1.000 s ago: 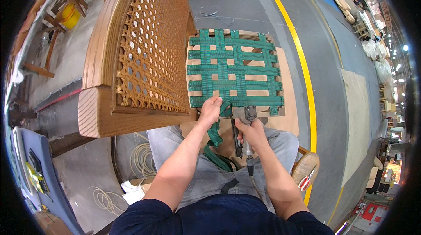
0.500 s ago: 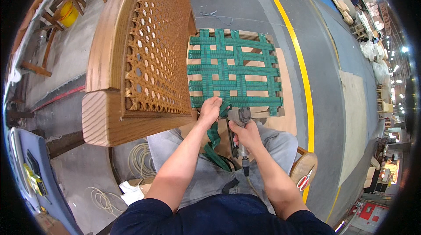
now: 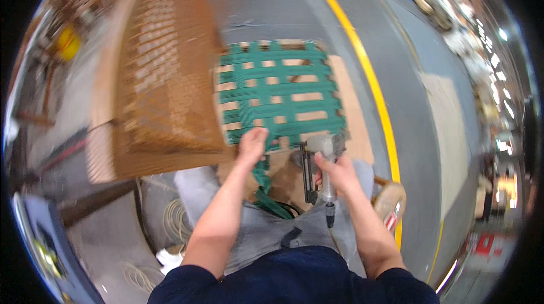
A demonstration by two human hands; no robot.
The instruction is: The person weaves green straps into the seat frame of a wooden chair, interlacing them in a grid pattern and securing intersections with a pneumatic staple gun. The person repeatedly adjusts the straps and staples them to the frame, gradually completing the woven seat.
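Observation:
Below the near edge of the chair seat, my left hand [image 3: 253, 144] has its fingers closed on a green webbing strap [image 3: 262, 178], whose loose length hangs down between my knees. My right hand [image 3: 339, 172] grips a grey pneumatic staple gun [image 3: 322, 145] by its handle, with its head close to the seat's near right corner. Woven green webbing [image 3: 277, 108] covers the seat, with gaps showing between the bands. To the left of the seat stands the chair's cane backrest [image 3: 170, 71] in a wooden frame. Motion blur hides fine detail at my fingertips.
Tan board [image 3: 358, 117] lies under the chair. At my right is a round wooden stool top [image 3: 391, 199] with red-handled scissors [image 3: 391, 222]. Coiled hose [image 3: 177, 222] lies on the floor at left, near a blue padded surface [image 3: 48, 241]. A yellow line [image 3: 371, 85] crosses the floor.
The staple gun has moved right, away from my left hand, which has shifted slightly left. More webbing bands now show across the seat. The whole view has swung a little.

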